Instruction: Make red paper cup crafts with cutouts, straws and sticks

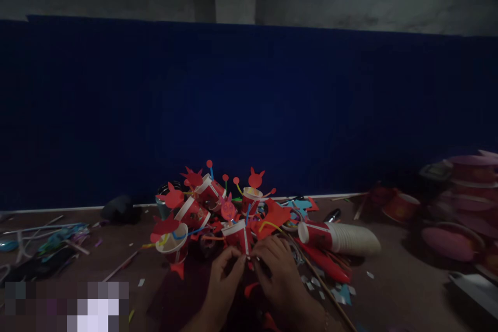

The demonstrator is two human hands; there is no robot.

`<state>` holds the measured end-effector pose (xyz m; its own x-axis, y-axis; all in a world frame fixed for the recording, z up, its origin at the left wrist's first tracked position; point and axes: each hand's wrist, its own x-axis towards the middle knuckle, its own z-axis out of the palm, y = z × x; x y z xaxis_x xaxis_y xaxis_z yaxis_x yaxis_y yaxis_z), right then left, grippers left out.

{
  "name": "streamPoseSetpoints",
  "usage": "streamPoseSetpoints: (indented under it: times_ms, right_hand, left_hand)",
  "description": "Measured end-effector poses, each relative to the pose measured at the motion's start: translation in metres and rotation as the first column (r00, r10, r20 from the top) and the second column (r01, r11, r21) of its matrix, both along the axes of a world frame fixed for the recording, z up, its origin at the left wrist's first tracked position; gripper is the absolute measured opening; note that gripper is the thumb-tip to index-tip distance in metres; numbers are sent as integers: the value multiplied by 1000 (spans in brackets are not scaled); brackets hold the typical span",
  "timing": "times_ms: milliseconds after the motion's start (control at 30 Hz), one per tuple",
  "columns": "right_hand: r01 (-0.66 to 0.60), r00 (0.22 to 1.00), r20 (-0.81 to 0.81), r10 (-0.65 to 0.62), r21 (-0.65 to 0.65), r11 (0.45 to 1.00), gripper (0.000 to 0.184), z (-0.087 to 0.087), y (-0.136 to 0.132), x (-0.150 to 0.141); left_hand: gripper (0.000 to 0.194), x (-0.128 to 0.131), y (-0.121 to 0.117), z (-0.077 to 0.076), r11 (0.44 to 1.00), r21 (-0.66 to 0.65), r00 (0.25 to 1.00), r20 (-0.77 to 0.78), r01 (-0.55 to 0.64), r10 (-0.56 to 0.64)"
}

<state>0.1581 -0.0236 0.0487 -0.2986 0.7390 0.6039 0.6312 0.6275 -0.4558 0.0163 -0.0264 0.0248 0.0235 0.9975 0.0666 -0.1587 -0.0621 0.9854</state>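
Note:
A red paper cup (pixel 238 235) with a white rim stands tilted in front of me, with a pink paper face (pixel 228 209) above its rim and straw arms at its sides. My left hand (pixel 227 276) is closed, its thumb and fingers at the cup's lower edge. Beside it, my right hand (pixel 277 265) is closed too, fingertips pinched together by the cup's lower right side. Whatever small piece lies between the right fingertips is hidden. A yellow bent straw (pixel 270 226) shows just above the right knuckles.
Several decorated cups (pixel 193 212) cluster behind my hands. To the right lie a stack of paper cups (pixel 352 238), a red tapered object (pixel 330 264), a thin stick (pixel 327 290) and paper scraps. Straws and shreds (pixel 66 236) litter the left. A blue panel (pixel 249 104) rises behind.

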Motion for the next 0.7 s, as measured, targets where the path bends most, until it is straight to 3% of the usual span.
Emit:
streamPoseSetpoints:
  times_ms: [100,167,267,367,533,700]
  right_hand:
    - [27,934,-335,-126,-285,958,14,-5,10,4]
    - [-38,804,-533,-262,-485,873,22,-9,17,7]
    - [-171,604,-696,-388,-589,790,26,-13,24,9]
    - [-237,523,-745,-414,-594,769,27,-15,26,10]
    - [-281,514,-766,-385,-575,769,27,-17,28,10]
    - [-289,504,-768,-396,-582,760,23,-21,29,10]
  left_hand:
    - [38,-1,4,-4,986,20,983,-75,-164,166]
    - [36,-3,9,-9,935,17,929,-110,-355,354]
    - [37,-3,14,-17,866,-20,857,-163,-499,490]
    - [55,-2,17,-23,871,-65,867,-154,-487,474]
    - [69,-2,22,-29,910,-115,906,-205,-398,370]
    - [73,-2,25,-22,933,-100,909,-281,-347,308]
